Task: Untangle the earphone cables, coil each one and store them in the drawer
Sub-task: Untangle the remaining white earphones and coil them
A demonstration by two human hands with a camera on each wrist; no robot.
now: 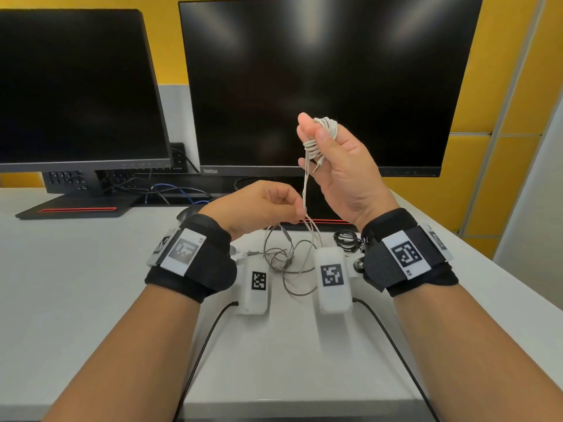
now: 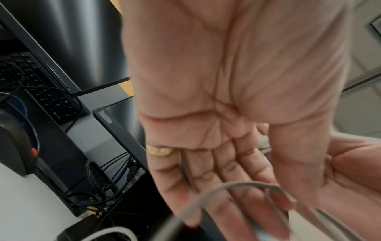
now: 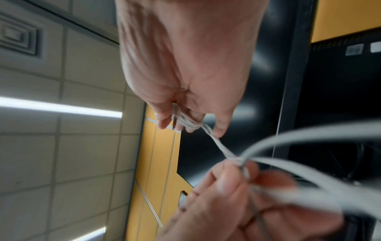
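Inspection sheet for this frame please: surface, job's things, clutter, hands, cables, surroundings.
Surface: white desk.
Job's things: white earphone cable partly coiled round right-hand fingers, jack hanging free; its loose end trails on the desk; black coiled earphone lies by the right wrist. Drawer: nothing seen.
Clutter: nothing seen.
Hands: right hand raised, wrapped by the coil; left hand pinches the strand below.
Cables: black and blue leads behind the monitors.
Surroundings: two dark monitors, yellow wall panels.

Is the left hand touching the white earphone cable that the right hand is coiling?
Touching. In the head view the left hand pinches the white earphone cable below the right hand.
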